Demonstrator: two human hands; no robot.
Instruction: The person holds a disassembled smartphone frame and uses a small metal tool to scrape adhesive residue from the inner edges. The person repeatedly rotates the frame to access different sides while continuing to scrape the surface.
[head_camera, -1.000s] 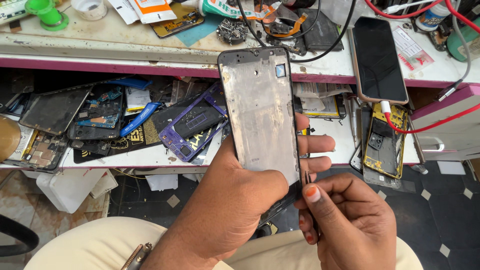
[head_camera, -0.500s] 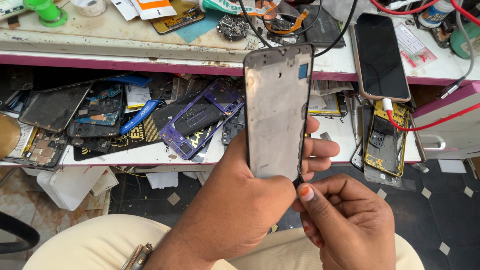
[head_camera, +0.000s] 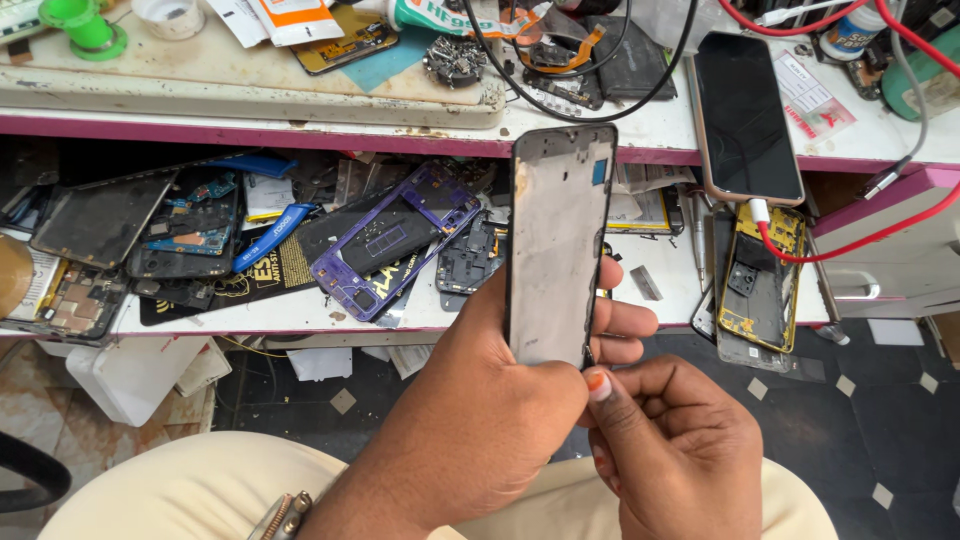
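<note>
My left hand (head_camera: 500, 400) is wrapped around the lower part of a phone frame (head_camera: 556, 245), thumb side toward me and fingers (head_camera: 625, 320) curling out past its right edge. I hold the frame upright in front of me, above my lap, its top end reaching up to the edge of the counter (head_camera: 660, 130). The flat grey inner face is turned to me, with a dark rim around it and a small blue spot near the top right corner.

My right hand (head_camera: 680, 450) sits just below and to the right, loosely curled. Its thumb (head_camera: 598, 385) presses at the bottom right corner of the frame; I cannot tell whether anything thin is pinched there.

On the counter beyond the frame lies a dark phone (head_camera: 745, 115) with a blank screen, and a red cable (head_camera: 860, 235) runs from near its lower end off to the right. Black cables (head_camera: 560, 100) loop over the counter near a heap of small parts. A green stand (head_camera: 85, 25) is at the far left.

The shelf (head_camera: 300, 310) under the counter holds a purple frame (head_camera: 395, 240), a blue strip (head_camera: 270, 235), dark boards and back covers at the left, and an opened phone with yellow insides (head_camera: 760, 275) at the right.
</note>
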